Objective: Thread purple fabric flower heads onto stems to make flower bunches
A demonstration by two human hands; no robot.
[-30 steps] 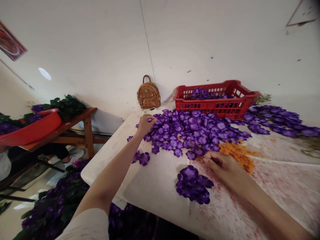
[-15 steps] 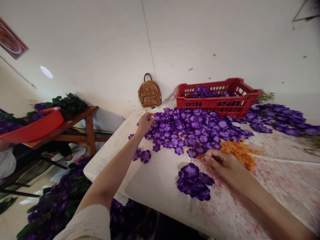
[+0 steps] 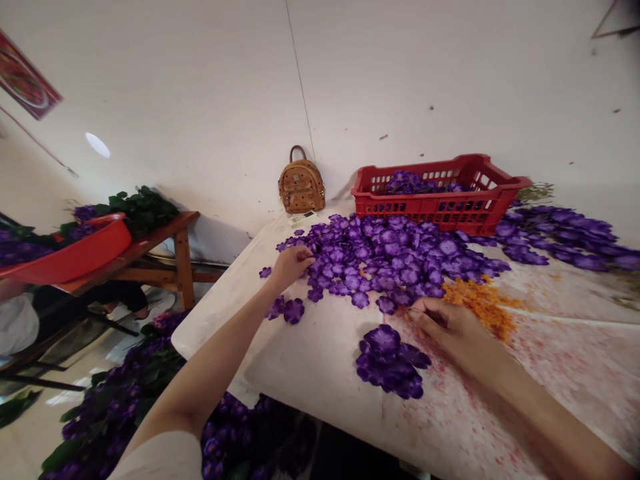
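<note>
A wide heap of purple fabric flowers (image 3: 395, 257) covers the far half of the white table (image 3: 320, 360). My left hand (image 3: 291, 264) is reached out to the heap's left edge, fingers pinched on a purple flower there. My right hand (image 3: 453, 327) rests on the table with fingers curled together, beside a pile of small orange pieces (image 3: 480, 303); what it holds is too small to name. A small stack of purple flowers (image 3: 390, 363) lies just left of that hand. Two loose flowers (image 3: 287, 310) lie near my left wrist.
A red plastic crate (image 3: 440, 193) with purple flowers stands at the table's back. A tan backpack (image 3: 301, 188) leans on the wall. Left, a wooden bench (image 3: 150, 247) carries a red basin (image 3: 75, 250) and green leaves. Flower bunches (image 3: 125, 400) lie on the floor below.
My left hand has drawn back toward me along the heap's left edge, still pinched. My right hand has stayed in place by the orange pieces.
</note>
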